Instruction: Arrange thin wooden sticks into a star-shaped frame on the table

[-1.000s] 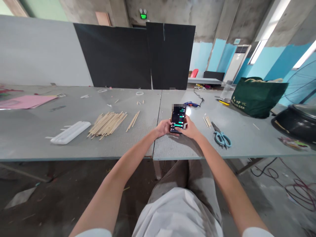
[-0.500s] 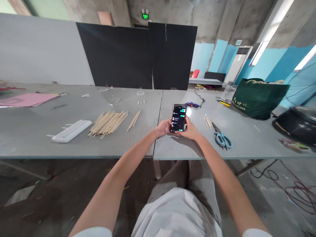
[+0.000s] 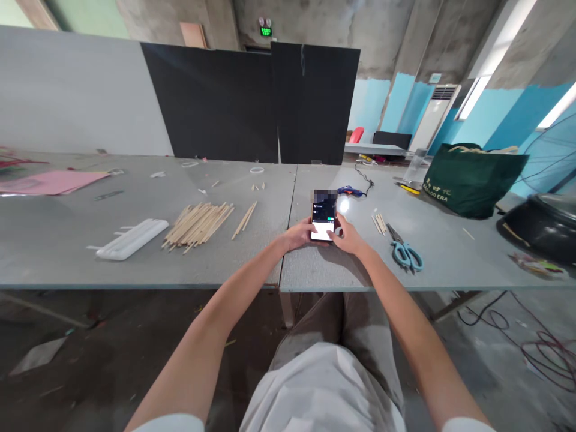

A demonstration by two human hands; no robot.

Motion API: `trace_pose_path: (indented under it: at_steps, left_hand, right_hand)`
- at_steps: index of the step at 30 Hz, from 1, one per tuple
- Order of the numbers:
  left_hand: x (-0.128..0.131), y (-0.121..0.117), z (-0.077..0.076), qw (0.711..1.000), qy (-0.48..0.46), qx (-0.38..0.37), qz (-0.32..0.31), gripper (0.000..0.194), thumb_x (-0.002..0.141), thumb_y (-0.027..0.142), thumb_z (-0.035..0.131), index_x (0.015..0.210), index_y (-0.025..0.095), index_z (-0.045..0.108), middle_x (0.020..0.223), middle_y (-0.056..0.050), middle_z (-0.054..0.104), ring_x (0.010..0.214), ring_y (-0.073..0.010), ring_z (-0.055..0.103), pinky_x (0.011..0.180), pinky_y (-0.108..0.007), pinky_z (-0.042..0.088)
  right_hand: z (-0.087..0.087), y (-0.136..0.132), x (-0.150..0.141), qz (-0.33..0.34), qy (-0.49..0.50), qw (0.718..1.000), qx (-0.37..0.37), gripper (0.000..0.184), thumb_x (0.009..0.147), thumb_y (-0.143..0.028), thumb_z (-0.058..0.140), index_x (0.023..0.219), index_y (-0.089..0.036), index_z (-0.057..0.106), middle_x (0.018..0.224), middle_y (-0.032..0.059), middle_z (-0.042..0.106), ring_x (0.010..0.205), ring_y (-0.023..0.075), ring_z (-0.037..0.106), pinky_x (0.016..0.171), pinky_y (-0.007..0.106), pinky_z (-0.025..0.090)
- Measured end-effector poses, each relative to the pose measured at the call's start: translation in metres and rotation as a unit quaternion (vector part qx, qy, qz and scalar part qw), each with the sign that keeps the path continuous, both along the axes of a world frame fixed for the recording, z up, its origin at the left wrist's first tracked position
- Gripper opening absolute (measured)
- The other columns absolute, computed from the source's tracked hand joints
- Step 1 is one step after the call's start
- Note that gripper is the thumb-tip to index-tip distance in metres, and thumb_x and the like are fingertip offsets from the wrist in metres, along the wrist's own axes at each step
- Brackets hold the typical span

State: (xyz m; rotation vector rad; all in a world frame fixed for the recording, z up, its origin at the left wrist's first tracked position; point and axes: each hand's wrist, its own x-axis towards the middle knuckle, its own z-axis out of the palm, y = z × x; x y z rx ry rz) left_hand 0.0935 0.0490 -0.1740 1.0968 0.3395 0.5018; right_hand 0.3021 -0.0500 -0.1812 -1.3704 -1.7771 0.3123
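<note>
A smartphone (image 3: 323,214) is held upright between both hands above the grey table (image 3: 252,264); its screen is dark on top with a white keyboard area below. My left hand (image 3: 297,234) is closed around the phone's left edge, thumb over the screen. On the other edge, my right hand (image 3: 348,236) grips it, with the thumb on the white area. Fingers behind the phone are hidden. Right of the hands lie a few short wooden sticks (image 3: 378,224) and blue-handled scissors (image 3: 405,249). A blue glue gun (image 3: 351,191) with a cord lies behind the phone.
To the left are a pile of wooden sticks (image 3: 198,225), a few separate sticks (image 3: 244,220), a white plastic piece (image 3: 132,239) and pink sheets (image 3: 54,182). A green bag (image 3: 472,180) and a black pot-like object (image 3: 540,225) stand at right. Black panels (image 3: 225,105) rise behind the table.
The phone's lower screen has turned from dark chat lines to a white keyboard area. The right thumb has moved up onto it, and the left thumb lies over the screen. The phone tilts slightly differently.
</note>
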Motion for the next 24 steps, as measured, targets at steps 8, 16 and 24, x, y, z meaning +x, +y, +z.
trace_pose_path:
  at_steps: [8, 16, 24]
  left_hand:
    - [-0.0012, 0.001, -0.0004, 1.0, 0.009, 0.01, -0.003, 0.063, 0.067, 0.011, 0.087, 0.125, 0.022, 0.066, 0.13, -0.015, 0.079, 0.121, -0.0378, 0.077, 0.106, -0.063, 0.064]
    - [-0.0005, -0.0015, 0.0017, 1.0, 0.013, 0.026, -0.005, 0.06, 0.067, 0.011, 0.082, 0.124, 0.022, 0.065, 0.134, -0.014, 0.077, 0.124, -0.0344, 0.076, 0.111, -0.062, 0.062]
    - [0.0005, 0.0, 0.0015, 1.0, 0.005, 0.007, -0.005, 0.06, 0.064, 0.01, 0.078, 0.121, 0.021, 0.064, 0.127, -0.013, 0.079, 0.118, -0.0367, 0.077, 0.104, -0.062, 0.066]
  right_hand:
    - [0.0001, -0.0006, 0.0001, -0.002, 0.001, 1.0, -0.003, 0.061, 0.097, -0.038, 0.063, 0.155, -0.02, 0.053, 0.117, 0.0139, 0.077, 0.102, 0.0324, 0.072, 0.077, 0.044, 0.06]
    - [0.0015, 0.0004, -0.0056, -0.038, 0.003, 0.999, -0.005, 0.065, 0.095, -0.05, 0.072, 0.149, -0.018, 0.054, 0.123, 0.0173, 0.077, 0.104, 0.0347, 0.074, 0.093, 0.052, 0.06]
    - [0.0002, 0.0034, -0.0017, -0.037, 0.014, 0.999, -0.014, 0.054, 0.1, -0.045, 0.06, 0.147, -0.017, 0.056, 0.112, 0.0152, 0.076, 0.093, 0.0324, 0.072, 0.079, 0.046, 0.058]
